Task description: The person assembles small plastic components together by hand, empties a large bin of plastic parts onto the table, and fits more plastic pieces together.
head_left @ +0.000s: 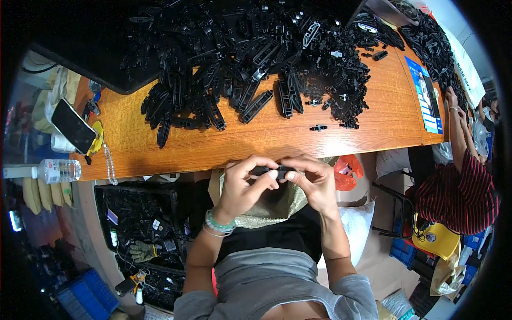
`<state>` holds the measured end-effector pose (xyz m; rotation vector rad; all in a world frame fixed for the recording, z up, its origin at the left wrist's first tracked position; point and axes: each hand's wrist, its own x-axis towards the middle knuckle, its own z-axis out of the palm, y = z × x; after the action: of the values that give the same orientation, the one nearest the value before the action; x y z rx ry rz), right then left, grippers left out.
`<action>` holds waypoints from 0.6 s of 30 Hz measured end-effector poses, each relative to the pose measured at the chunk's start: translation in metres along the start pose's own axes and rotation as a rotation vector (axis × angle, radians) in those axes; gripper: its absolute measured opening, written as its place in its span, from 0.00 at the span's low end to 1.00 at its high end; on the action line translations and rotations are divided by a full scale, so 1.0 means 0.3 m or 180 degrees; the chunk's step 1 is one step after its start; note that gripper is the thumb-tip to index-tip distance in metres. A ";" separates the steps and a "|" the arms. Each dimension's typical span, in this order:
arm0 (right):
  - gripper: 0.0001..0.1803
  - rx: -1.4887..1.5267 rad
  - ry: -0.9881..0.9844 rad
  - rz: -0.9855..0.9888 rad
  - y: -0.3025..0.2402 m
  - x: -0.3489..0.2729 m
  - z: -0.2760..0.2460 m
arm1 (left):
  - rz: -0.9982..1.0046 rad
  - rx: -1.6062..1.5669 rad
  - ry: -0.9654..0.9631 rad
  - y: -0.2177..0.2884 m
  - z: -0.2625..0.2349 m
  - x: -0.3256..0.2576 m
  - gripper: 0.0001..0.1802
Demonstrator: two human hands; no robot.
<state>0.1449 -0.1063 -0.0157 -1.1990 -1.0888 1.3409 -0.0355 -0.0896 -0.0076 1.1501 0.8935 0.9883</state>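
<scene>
Just off the table's front edge, both my hands close on a small, dark black plastic part (281, 172). My left hand (242, 184), with beaded bracelets at the wrist, pinches one end between thumb and fingers. The other end is in the fingertips of my right hand (314, 184). My fingers cover much of the part, so its exact kind does not show. Below them, an open woven sack (256, 220) sits at my lap. Long black plastic parts (257, 106) lie in a heap on the wooden table, beside a pile of smaller black pieces (349, 88).
A phone (73, 125) leans at the table's left, near a clear bottle (60, 170). A blue leaflet (424, 96) lies at the right. Another person in a striped top (453, 186) reaches into black parts. A black crate (140, 224) stands low left; a red bag (348, 173) hangs right.
</scene>
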 end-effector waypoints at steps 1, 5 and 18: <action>0.11 -0.0416 -0.0359 -0.0103 -0.002 0.007 -0.030 | -0.0113 0.0156 -0.0145 0.011 -0.022 0.003 0.08; 0.08 -0.2214 0.0343 -0.1434 -0.027 0.053 -0.067 | 0.1086 0.1660 -0.0535 0.040 -0.087 0.059 0.08; 0.10 0.0501 0.0139 -0.0653 -0.004 0.137 -0.105 | 0.0843 0.4018 0.0929 0.045 -0.032 0.268 0.13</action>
<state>0.1756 -0.0651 -0.0221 -0.9698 -1.0258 1.2126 -0.0209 -0.0090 -0.0011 2.2461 1.7335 0.7648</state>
